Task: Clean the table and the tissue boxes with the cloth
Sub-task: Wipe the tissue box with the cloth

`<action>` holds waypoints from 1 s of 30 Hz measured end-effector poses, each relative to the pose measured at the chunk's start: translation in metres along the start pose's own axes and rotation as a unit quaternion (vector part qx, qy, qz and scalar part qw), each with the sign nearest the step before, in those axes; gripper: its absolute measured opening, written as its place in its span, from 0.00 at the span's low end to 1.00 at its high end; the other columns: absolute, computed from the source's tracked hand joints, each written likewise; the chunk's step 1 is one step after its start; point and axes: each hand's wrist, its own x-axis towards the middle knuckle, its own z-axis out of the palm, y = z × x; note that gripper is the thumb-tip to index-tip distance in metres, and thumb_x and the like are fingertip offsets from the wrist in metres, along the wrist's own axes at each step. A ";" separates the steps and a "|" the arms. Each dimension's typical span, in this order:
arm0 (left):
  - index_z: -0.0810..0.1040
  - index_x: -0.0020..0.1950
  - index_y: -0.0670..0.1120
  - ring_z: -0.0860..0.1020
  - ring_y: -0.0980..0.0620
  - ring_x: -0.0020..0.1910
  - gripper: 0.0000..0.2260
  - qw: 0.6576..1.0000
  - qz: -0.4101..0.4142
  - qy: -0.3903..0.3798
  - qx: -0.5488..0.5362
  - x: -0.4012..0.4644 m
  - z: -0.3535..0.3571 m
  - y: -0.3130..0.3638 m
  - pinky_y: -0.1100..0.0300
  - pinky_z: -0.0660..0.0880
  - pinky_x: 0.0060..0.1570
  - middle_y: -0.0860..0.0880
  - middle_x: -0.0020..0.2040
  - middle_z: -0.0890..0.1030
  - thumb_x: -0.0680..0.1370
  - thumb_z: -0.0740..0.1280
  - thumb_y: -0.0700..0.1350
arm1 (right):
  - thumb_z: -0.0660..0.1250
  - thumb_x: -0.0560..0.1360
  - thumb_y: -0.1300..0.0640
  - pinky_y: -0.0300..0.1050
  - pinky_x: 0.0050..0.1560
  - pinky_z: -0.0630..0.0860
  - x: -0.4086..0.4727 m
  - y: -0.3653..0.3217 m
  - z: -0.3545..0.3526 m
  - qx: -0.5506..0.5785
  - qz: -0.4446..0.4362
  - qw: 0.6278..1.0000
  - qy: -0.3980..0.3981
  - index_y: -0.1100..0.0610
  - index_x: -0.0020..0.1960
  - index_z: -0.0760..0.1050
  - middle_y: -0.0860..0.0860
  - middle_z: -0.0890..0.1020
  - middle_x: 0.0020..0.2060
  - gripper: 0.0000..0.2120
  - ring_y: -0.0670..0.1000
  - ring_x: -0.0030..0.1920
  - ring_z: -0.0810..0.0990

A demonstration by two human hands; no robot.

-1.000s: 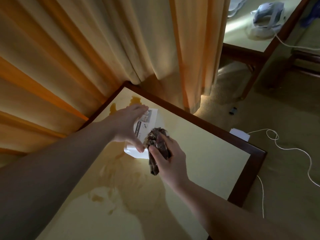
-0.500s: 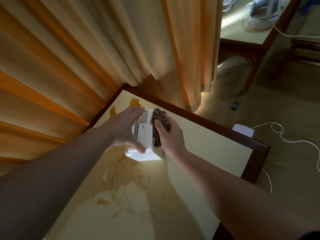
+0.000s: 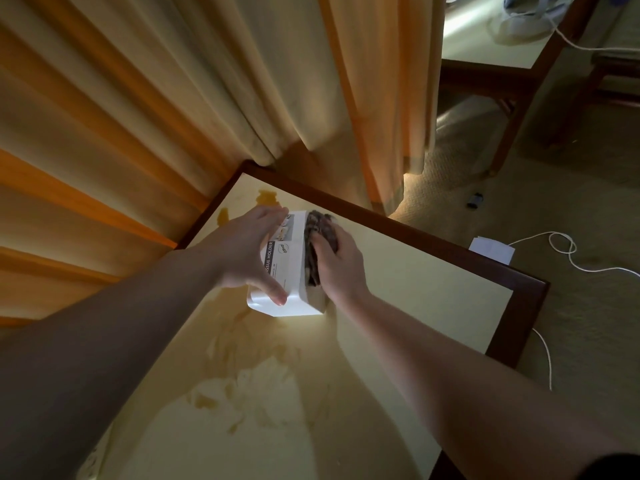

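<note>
Right hand (image 3: 341,263) presses a dark, crumpled cloth (image 3: 317,237) flat against the side of a white tissue box (image 3: 294,268), its fingers curled around the wad so that only the cloth's upper part and a strip along the box show. Left hand (image 3: 247,252) steadies the same box from the opposite side, fingers laid straight over its top edge and the thumb stretched down onto the near face (part of the printed label reads "HOLDER"). Box and both hands sit toward the far corner of the pale table (image 3: 415,299), which has a dark wooden rim. Yellowish stains (image 3: 242,382) spread over the tabletop nearer than the hands, and a few more lie just beyond the left hand by the corner. Beyond the hands hang striped curtains (image 3: 173,98). To the right hand's side, off the table, a white cord (image 3: 561,251) loops on the carpet beside a small white block (image 3: 491,249).
</note>
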 end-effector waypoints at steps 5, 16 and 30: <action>0.52 0.84 0.56 0.61 0.48 0.78 0.67 1.000 -0.006 0.002 -0.008 -0.001 0.001 0.001 0.45 0.64 0.74 0.58 0.82 0.55 0.53 0.87 0.58 | 0.58 0.83 0.42 0.51 0.59 0.78 0.025 0.016 -0.009 -0.041 0.007 0.998 -0.043 0.47 0.63 0.76 0.49 0.82 0.57 0.15 0.48 0.57 0.80; 0.51 0.84 0.55 0.63 0.49 0.77 0.67 1.000 0.003 -0.001 0.010 -0.001 0.001 0.002 0.46 0.67 0.72 0.56 0.82 0.56 0.54 0.87 0.60 | 0.58 0.80 0.44 0.54 0.55 0.81 -0.052 0.060 -0.006 -0.069 0.006 0.997 -0.037 0.51 0.62 0.76 0.50 0.81 0.53 0.17 0.51 0.52 0.82; 0.53 0.84 0.56 0.62 0.48 0.77 0.67 0.999 -0.002 0.009 -0.036 -0.002 0.003 0.001 0.46 0.65 0.74 0.56 0.82 0.57 0.52 0.88 0.56 | 0.61 0.81 0.46 0.56 0.51 0.84 0.009 -0.002 -0.007 0.038 0.054 0.997 -0.025 0.48 0.52 0.79 0.49 0.86 0.46 0.10 0.49 0.49 0.85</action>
